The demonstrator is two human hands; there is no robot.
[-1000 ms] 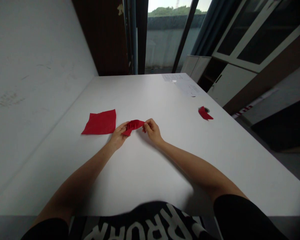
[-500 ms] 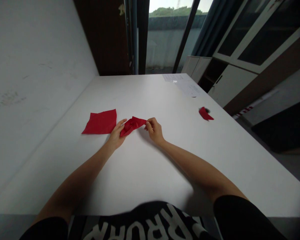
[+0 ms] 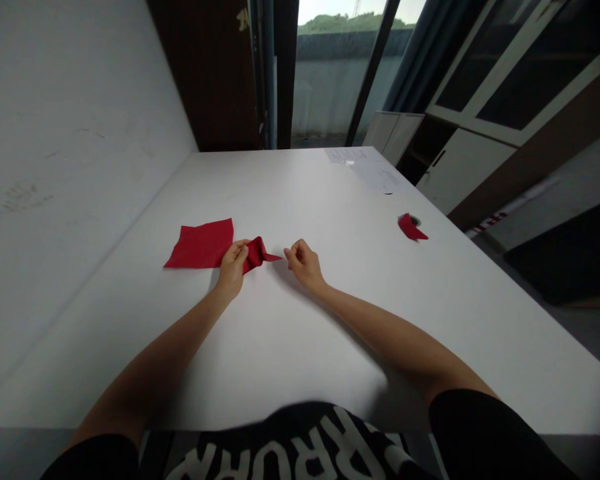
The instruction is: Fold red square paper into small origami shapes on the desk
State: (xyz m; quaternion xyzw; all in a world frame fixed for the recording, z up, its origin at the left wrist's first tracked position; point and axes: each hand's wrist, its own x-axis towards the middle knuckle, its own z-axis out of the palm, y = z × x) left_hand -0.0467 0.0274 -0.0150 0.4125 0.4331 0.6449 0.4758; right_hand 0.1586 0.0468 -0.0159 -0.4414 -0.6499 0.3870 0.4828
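Note:
A crumpled piece of red cloth (image 3: 256,255) is gripped in my left hand (image 3: 233,267), with the thumb lying over its left end. From its right side a narrow point sticks out above the table. My right hand (image 3: 305,263) is curled just right of that point, its fingers closed. A slight gap shows between the fingertips and the cloth, and I see nothing in this hand. A flat red cloth piece (image 3: 200,245) lies left of my left hand, which covers its right corner.
The white table (image 3: 300,360) meets a white wall (image 3: 80,167) on the left. A red strip (image 3: 411,228) lies by a round hole (image 3: 415,221) at the right. Papers (image 3: 375,175) are at the far right corner, near white cabinets (image 3: 463,167).
My right hand has come off the cloth's pointed end, which now hangs lower and is folded differently. My left hand has turned slightly and closed more over the cloth.

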